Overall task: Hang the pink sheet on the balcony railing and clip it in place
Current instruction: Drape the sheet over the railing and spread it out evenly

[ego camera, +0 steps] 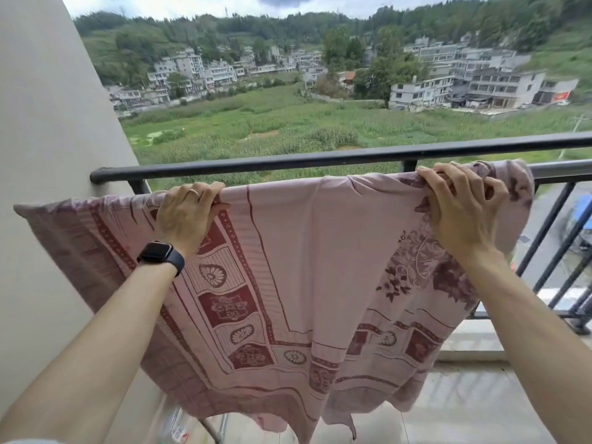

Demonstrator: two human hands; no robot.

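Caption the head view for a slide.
The left hand and right hand grip the sheet by its top edge at the railing.

Head camera looks forward and down, close above the railing [320,157].

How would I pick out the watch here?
Find the black balcony railing with the pink sheet hanging by it. The left hand grips the sheet's top edge; on its wrist sits the watch, a dark square-faced band. The other wrist is bare.
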